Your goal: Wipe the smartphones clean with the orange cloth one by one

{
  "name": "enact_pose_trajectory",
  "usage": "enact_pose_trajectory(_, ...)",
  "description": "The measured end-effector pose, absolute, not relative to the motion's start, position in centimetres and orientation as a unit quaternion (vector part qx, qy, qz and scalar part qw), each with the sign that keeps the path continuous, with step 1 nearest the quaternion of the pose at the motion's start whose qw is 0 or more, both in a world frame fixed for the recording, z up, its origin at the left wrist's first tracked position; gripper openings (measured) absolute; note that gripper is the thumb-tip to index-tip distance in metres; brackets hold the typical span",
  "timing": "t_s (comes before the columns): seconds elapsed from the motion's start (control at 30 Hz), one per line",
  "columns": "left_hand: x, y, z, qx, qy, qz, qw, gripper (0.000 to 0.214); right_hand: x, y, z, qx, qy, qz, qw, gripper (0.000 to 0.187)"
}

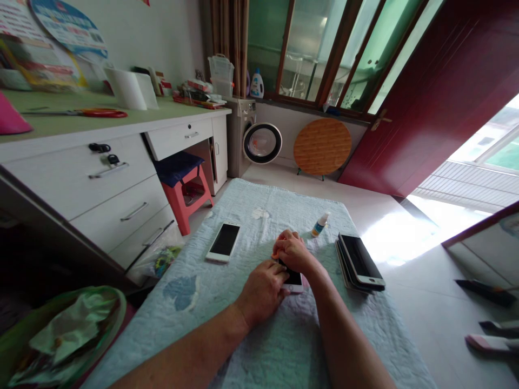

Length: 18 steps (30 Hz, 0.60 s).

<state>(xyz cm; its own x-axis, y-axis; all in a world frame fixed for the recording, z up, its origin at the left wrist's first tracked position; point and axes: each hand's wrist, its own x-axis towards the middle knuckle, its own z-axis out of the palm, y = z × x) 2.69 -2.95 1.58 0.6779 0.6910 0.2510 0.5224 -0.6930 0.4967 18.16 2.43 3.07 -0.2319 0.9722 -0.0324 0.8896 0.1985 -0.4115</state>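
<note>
A phone with a black screen and a light pinkish frame (295, 288) lies face up on the cloth-covered table. My left hand (261, 289) grips it along its left side, fingers bent over the edge. Above its upper part, my right hand (292, 249) is closed on a small orange thing (275, 256), mostly hidden by the fingers, and presses it against the screen. A white phone (224, 241) lies face up to the left. Beyond my right hand stands a small spray bottle (320, 225) with a white cap. Several stacked phones (360, 262) lie at the right.
A pale blue quilted cloth (259, 200) covers the table. To the left are a red stool (182, 202), a drawer desk (117, 189) and a lined waste bin (121, 308). A washing machine (239, 135) with its door open stands behind, near a round wooden tabletop (322, 146).
</note>
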Motion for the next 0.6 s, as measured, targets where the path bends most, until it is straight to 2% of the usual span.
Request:
enact_pose_trajectory(0.13, 2.8, -3.0, 1.2, 0.894, 0.338, 0.225, 0.188, 0.023, 18.3, 2.2, 3.4, -0.591, -0.778, 0.185, 0.109, 0.019)
enact_pose_trajectory(0.37, 2.8, -3.1, 1.6, 0.897, 0.343, 0.208, 0.183, 0.022, 18.1, 2.6, 2.4, -0.645, -0.739, 0.109, 0.160, 0.028)
enact_pose_trajectory(0.6, 2.9, -3.1, 1.6, 0.895, 0.351, 0.209, 0.178, 0.024, 18.0, 2.8, 2.2, -0.647, -0.739, 0.107, 0.154, 0.027)
